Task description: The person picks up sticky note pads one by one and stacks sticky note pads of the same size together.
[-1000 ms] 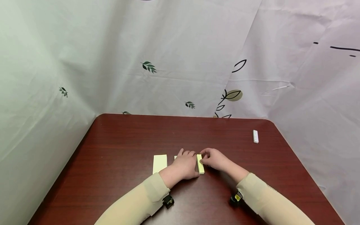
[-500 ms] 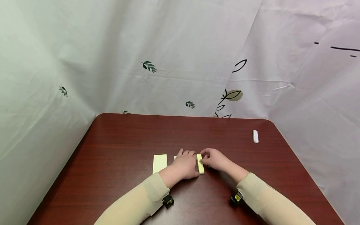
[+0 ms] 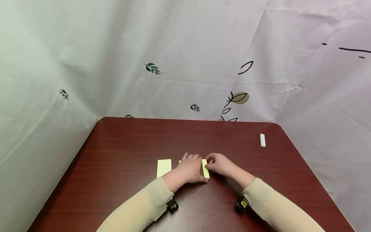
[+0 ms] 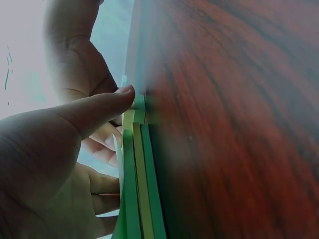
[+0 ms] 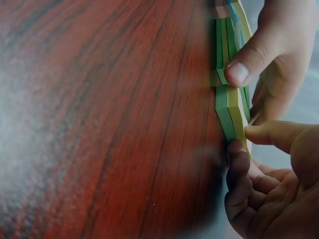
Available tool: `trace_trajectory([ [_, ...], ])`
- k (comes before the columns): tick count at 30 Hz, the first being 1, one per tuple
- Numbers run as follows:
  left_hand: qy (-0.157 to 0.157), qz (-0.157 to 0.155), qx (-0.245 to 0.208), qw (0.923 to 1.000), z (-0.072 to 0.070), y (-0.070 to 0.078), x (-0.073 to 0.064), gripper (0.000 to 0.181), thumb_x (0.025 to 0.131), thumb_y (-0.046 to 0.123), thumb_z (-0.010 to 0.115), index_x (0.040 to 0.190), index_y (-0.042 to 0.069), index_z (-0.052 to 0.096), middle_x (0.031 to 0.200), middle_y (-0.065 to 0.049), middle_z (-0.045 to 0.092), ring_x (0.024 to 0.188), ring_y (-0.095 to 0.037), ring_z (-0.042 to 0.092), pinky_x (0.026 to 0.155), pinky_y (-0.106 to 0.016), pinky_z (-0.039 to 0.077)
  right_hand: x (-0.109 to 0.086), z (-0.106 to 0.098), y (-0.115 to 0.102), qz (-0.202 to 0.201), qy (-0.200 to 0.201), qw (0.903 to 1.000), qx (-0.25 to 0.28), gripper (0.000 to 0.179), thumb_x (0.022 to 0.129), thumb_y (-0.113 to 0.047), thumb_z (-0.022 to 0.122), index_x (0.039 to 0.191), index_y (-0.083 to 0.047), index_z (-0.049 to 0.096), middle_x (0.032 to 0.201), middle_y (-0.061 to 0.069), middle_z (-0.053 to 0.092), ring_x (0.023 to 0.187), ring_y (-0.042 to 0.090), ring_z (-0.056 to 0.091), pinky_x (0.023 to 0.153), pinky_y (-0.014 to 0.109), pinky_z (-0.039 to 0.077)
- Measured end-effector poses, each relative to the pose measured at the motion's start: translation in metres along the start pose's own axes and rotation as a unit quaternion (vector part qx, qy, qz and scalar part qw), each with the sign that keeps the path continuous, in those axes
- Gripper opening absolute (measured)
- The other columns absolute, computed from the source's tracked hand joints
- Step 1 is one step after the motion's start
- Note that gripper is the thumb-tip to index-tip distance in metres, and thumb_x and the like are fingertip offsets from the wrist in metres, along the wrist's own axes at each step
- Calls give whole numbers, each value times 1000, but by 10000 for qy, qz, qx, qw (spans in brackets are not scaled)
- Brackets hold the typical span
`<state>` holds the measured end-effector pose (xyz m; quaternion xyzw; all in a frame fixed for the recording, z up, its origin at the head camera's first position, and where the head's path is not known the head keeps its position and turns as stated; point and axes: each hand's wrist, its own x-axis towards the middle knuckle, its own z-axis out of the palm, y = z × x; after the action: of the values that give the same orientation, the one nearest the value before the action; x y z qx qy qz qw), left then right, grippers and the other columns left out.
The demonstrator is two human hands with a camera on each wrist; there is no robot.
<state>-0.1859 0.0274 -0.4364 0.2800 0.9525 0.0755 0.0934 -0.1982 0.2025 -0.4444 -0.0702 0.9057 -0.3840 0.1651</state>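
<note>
A pad of yellow and green sticky notes [image 3: 205, 169] lies on the dark red table [image 3: 124, 145] near its middle. My left hand [image 3: 191, 167] lies over the pad and hides most of it. Its thumb [image 4: 107, 102] presses on the pad's edge [image 4: 139, 112]. My right hand [image 3: 209, 166] is at the pad's right side. There its thumb [image 5: 269, 134] and fingers [image 5: 238, 167] pinch the top notes [image 5: 230, 112], close to the left thumb [image 5: 244, 67].
A single pale yellow note [image 3: 164, 167] lies flat just left of my left hand. A small white oblong [image 3: 262, 140] lies near the table's far right corner. Leaf-printed white cloth [image 3: 185, 64] hangs behind and beside the table.
</note>
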Motion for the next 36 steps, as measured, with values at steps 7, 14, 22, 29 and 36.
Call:
trace_trajectory([
  [7,6,-11,-85,10000,1,-1,2,82,79,64,72,137,10,54,136,-5,55,130,-28,47,114,-51,25,0,-1,-1,-49,-2,10000,-9,30,85,-9,70,113,1,64,70,1,62,56,12,55,53,28,46],
  [14,-26,-70,87,9999,-2,1,1,80,77,65,74,133,10,58,134,-5,55,128,-27,49,113,-50,28,0,-1,-2,-80,-2,9999,-61,31,85,-9,70,113,2,64,68,1,61,54,12,54,52,27,45],
  [22,-118,-119,210,9996,-4,3,2,81,76,65,74,134,10,58,135,-5,55,128,-26,49,113,-49,28,-1,-1,0,-88,64,9999,-123,26,91,-15,67,113,0,64,70,1,60,55,13,54,54,28,46],
  [29,-222,-119,257,9994,-5,6,5,82,77,66,73,135,9,57,137,-6,54,129,-27,48,113,-49,28,-11,-9,3,-372,717,9908,-1087,27,97,-28,63,117,-10,65,91,-1,64,79,14,60,74,35,49],
  [36,-171,-104,234,9995,-8,5,4,80,75,64,76,130,8,60,130,-6,57,123,-26,51,108,-47,35,-28,-23,10,-1404,1390,9422,-2705,59,100,-43,55,145,-6,47,144,17,49,134,34,45,106,55,37],
])
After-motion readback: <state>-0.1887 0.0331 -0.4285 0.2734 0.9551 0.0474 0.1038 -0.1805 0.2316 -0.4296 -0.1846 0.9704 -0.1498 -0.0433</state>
